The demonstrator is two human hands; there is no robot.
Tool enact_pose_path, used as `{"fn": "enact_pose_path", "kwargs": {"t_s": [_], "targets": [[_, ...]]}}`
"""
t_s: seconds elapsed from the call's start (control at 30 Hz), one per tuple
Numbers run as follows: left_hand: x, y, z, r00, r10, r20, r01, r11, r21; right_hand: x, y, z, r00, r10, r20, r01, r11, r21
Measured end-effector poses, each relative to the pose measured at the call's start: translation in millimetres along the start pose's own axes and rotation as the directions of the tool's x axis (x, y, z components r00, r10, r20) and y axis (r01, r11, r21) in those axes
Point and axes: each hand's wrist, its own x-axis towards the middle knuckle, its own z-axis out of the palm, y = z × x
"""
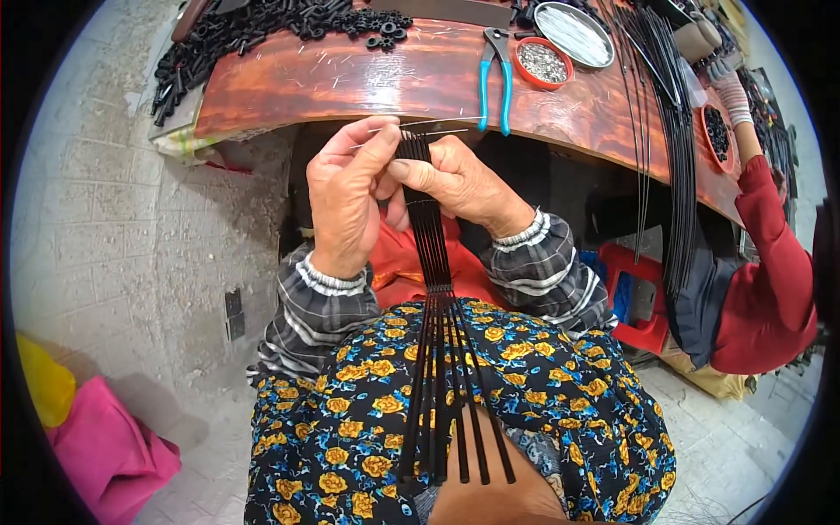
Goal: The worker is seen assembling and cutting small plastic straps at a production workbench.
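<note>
A bundle of slim black rods (429,241), which look like umbrella ribs, stands between my hands. Its lower ends fan out over my lap past a joined band of small fittings. At the upper end my left hand (343,197) pinches, thumb and fingertips closed on the bundle's tip and a thin silvery wire (446,120). My right hand (477,188) grips the bundle just below, its thumb across the front and the other fingers mostly hidden behind. Wire ends stick out to both sides of the tip.
Ahead on the reddish wooden table (289,83) lie blue-handled pliers (496,83), a red dish of small metal parts (542,63), a silver bowl of white pieces (573,35) and black tubular parts (289,22). Long black rods (678,166) overhang the edge near a red-sleeved person (766,262).
</note>
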Motion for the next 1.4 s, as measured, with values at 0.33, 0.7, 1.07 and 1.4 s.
{"fn": "enact_pose_path", "kwargs": {"t_s": [0.33,0.7,1.07,1.4], "targets": [[0,0,6,0.987,0.095,-0.129,-0.093,0.995,0.021,-1,-13,-4,0.995,0.095,-0.023,-0.095,0.995,-0.028],[2,0,-2,0.997,-0.071,0.032,0.069,0.995,0.074,-5,-4,-6,1.0,0.019,-0.023,-0.021,0.998,-0.061],[4,3,-4,0.989,-0.141,0.043,0.14,0.99,0.032,-7,-10,-8,0.996,0.071,-0.047,-0.072,0.997,-0.029],[-2,1,1,0.998,-0.068,-0.019,0.07,0.991,0.116,-7,-1,-9,0.992,0.11,-0.056,-0.107,0.992,0.06]]}}
